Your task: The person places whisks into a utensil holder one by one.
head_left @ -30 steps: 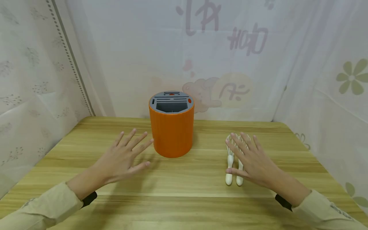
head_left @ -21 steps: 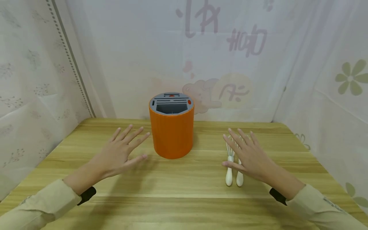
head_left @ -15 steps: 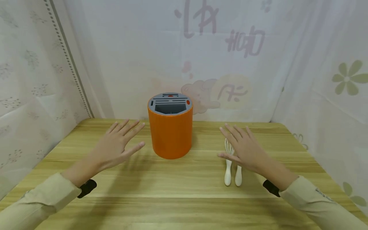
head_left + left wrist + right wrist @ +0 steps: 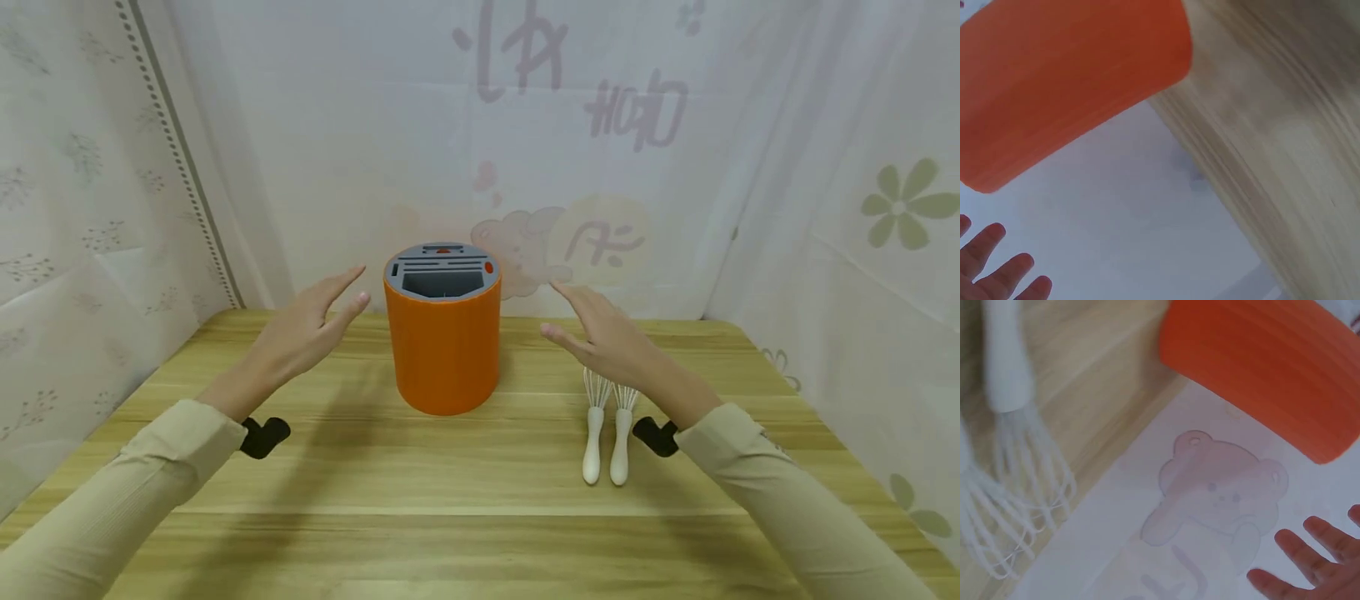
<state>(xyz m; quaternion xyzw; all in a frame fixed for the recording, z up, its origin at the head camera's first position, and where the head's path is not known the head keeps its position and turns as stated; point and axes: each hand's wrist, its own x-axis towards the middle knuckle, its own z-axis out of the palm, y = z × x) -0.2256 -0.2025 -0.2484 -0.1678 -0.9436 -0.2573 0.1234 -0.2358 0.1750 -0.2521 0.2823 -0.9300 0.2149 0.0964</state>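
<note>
With your left hand (image 4: 300,332) at nine o'clock of the orange holder (image 4: 447,354), right hand (image 4: 611,335) at three, fingers (image 4: 1302,554) spread, close in evenly

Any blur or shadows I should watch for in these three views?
Head: whisks read clearly, soft shadows streak the wooden table. Left wrist: the orange slotted holder looks shaded, table grain soft. Right wrist: whisks blurred, printed bear pale and hazy.

The worktop (image 4: 450,533) is wood-grained, with rounded far corners. Behind it hangs a white cloth (image 4: 337,142) printed with a pale bear (image 4: 517,246) and lettering (image 4: 637,108). The left cloth (image 4: 67,225) shows small sprigs (image 4: 84,154), the right cloth (image 4: 847,208) green flowers (image 4: 915,204).
</note>
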